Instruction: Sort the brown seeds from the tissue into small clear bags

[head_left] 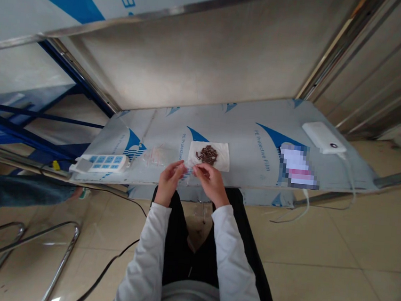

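Clear plastic (pixel 191 165) sits between our two hands, just above the front part of a long surface (pixel 242 119) covered in film printed with blue marks and the words PE Protective Film. We have our left hand (pixel 170 180) at its left side and our right hand (pixel 212 182) at its right side, each grip pinching it with thumb and fingers brought together at the tips. The plastic is small and see-through, so we cannot tell its exact shape or whether anything is inside. Just beyond the right fingertips lies a heap of small, dark brown pieces (pixel 207 155), resting on a white sheet (pixel 224 158). Left of our left hand, near it, more clear plastic packaging (pixel 155 155) with faint orange-pink tints lies flat. Farther left, at the end of the surface, we find a white power strip (pixel 109 163) with blue sockets. Well apart on the right are a phone (pixel 298 165) with its screen blurred out and, behind it, a white rounded device (pixel 324 138) with a cable attached.
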`<action>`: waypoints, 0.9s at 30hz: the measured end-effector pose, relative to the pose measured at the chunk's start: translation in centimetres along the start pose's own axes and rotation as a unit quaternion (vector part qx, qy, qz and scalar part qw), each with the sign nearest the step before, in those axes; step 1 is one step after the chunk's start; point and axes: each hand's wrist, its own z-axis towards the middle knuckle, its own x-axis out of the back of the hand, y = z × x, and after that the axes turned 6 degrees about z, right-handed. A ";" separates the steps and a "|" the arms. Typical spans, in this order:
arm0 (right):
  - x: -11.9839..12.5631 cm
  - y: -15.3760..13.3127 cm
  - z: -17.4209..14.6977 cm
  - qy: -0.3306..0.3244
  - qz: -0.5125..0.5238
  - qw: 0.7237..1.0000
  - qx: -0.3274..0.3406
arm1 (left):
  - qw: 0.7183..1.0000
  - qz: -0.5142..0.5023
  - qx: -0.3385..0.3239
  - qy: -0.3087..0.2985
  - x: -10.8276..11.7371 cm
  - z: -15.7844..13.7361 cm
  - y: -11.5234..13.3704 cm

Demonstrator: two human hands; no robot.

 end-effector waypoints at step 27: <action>-1.9 -1.9 -0.7 0.086 -0.225 0.968 0.071 | 0.996 -0.057 0.006 0.069 -3.3 -2.4 2.4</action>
